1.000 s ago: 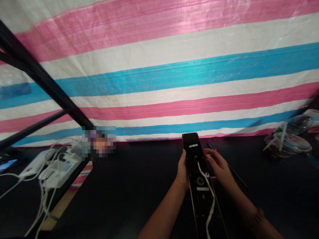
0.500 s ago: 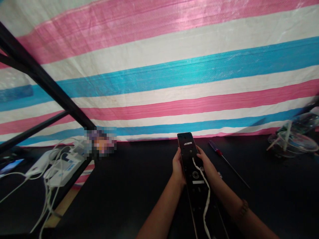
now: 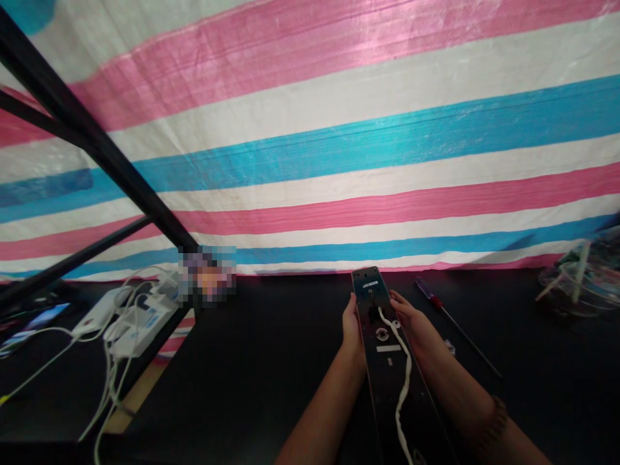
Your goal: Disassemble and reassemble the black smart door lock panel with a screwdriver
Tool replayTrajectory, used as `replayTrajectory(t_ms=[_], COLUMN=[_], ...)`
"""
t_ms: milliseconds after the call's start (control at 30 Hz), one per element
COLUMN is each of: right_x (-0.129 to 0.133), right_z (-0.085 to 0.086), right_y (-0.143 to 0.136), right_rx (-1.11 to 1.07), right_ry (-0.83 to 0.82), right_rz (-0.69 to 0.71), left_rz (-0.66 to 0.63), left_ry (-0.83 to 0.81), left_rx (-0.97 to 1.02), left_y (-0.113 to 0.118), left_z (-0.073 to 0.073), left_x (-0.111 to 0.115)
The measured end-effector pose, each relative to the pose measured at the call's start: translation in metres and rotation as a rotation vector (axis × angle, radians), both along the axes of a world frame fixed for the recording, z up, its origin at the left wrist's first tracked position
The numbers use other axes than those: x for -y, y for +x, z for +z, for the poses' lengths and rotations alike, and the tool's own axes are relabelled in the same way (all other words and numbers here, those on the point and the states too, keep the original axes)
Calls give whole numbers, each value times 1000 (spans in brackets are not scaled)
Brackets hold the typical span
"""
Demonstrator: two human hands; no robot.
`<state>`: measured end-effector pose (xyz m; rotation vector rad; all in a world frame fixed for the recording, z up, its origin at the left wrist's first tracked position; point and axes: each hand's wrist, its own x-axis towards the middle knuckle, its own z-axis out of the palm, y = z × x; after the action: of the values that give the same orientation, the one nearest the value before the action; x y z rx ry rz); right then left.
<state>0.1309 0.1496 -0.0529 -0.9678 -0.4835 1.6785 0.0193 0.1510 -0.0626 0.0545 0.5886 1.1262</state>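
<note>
A long, narrow black panel (image 3: 385, 384) lies lengthwise away from me, its near end running out of the bottom of the view. Its upward face carries a ring-shaped part, pale labels and small holes. Out of an opening near the far end comes a white cable (image 3: 407, 368), which runs down the face towards me. My left hand (image 3: 353, 329) grips the panel's left edge. On the opposite edge is my right hand (image 3: 417, 326), closed round the side; the fingertips under the panel are hidden. A screwdriver (image 3: 448, 313) with a purple and red handle lies right of my right hand.
White power strips (image 3: 143, 326) with tangled cords sit at the left, near a lit phone (image 3: 36, 329). A black metal frame bar (image 3: 111, 168) slants there. Clear plastic containers (image 3: 576, 284) stand at the far right. Striped sheeting (image 3: 339, 161) hangs behind the black table (image 3: 252, 368).
The whole scene has shifted slightly right in view. My right thumb has moved off the panel's face towards its edge, and the panel's tilt has changed a little. Both hands still hold it.
</note>
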Motion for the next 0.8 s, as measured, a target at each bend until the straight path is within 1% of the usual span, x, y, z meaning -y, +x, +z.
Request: replayTrajectory(t_ms=[100,200,267,400,467,533,600,667,733,800], right_x=[1,4,5,3,0,-2,-4,-4,-4,-4], right_z=[7,15,17,15,12,9,6,3,1,-1], right_y=[-3,-6,-7,-7,-8,-9,-10,-10,-10,-9], right_rx=[-37,-64,-48,-2,-17,-47,-72,-89,-104,-115], right_ry=[-76,-116,-143,-198,-214,-238,-271,-282,-247,-187], right_rz=[29,90,113,172,180,168,151,133,97,62], left_rz=[2,47,82,167,206,219,199,143,94,65], left_ry=[-26,-42,-49,-61,-59,-56,-72,-112,-138,-125], left_rx=[-6,-21,-32,-107,-139,-165,-161,-110,-54,-31], left_y=[-1,0,0,0,-1,-2,-1,0,1,2], left_z=[-3,-2,-1,1,0,-2,-3,-2,0,1], left_x=[-1,0,0,-2,-2,-3,-2,-2,-2,-2])
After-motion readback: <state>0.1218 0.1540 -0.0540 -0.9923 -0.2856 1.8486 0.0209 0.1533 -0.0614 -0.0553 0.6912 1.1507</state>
